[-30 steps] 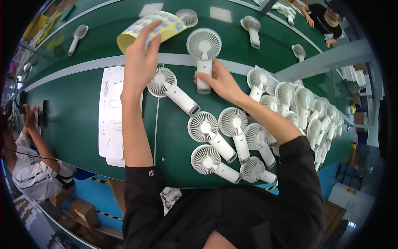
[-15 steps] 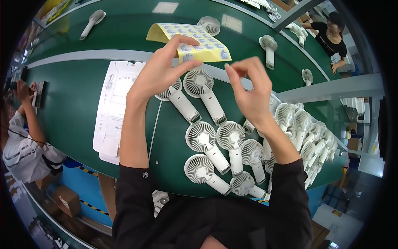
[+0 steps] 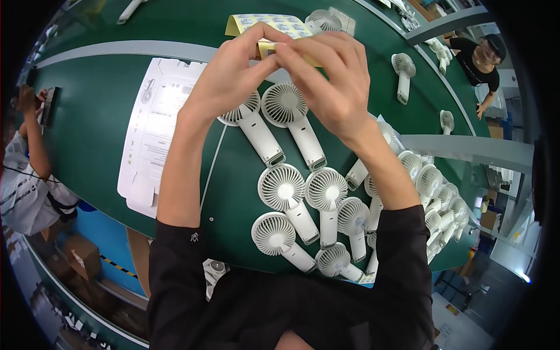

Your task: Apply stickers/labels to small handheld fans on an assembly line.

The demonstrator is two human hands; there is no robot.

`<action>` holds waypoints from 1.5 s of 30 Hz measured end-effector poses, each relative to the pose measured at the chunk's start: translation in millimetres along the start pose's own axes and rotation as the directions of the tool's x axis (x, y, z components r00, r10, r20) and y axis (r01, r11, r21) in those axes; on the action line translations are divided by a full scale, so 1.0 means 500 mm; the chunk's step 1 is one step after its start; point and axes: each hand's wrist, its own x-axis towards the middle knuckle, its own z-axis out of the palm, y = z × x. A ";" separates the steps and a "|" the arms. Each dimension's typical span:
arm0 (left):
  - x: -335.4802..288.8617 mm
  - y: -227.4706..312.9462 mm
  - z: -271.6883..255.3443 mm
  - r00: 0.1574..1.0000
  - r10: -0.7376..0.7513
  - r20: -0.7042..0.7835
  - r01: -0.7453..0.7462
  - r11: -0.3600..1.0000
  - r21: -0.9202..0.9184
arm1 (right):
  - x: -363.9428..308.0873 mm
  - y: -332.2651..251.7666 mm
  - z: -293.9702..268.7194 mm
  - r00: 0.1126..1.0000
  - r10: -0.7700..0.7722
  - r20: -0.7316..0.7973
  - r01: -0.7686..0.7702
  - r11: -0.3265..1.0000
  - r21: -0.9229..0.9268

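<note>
My left hand (image 3: pixel 224 79) holds a yellow-backed sheet of stickers (image 3: pixel 273 24) up over the far side of the bench, its thumb and forefinger closed on the near edge. At that same edge my right hand (image 3: pixel 335 84) has its thumb and fingertips pinched together; whether a single sticker is between them is hidden. The sheet bends, its left end curling down. Just below the hands lie two white handheld fans (image 3: pixel 286 106), heads away from me. Several more fans (image 3: pixel 284 189) lie nearer, between my forearms.
A flattened white printed box (image 3: pixel 150 137) lies left of my left forearm. Many fans (image 3: pixel 429 178) crowd the right side. Beyond a grey rail (image 3: pixel 116 76), more fans (image 3: pixel 403 76) lie on a green surface (image 3: pixel 192 23). One person (image 3: pixel 38 175) sits left; another (image 3: pixel 478 64) stands far right.
My right hand has moved left and up to the sheet's near edge and its fingers have closed there. The sheet appears higher in view, and the view has shifted slightly.
</note>
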 end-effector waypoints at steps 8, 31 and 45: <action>-0.013 -0.049 -0.003 0.992 -0.117 0.035 0.082 0.848 0.523 | -0.022 0.006 -0.022 0.852 0.488 0.190 -0.515 0.717 0.469; -0.015 -0.101 0.027 0.936 -0.352 0.024 0.252 0.714 0.653 | -0.146 0.027 0.001 0.477 0.470 0.743 -0.865 0.402 0.301; -0.016 -0.100 0.023 0.947 -0.320 0.024 0.227 0.721 0.654 | -0.162 0.014 0.018 0.630 0.518 0.579 -0.732 0.645 0.219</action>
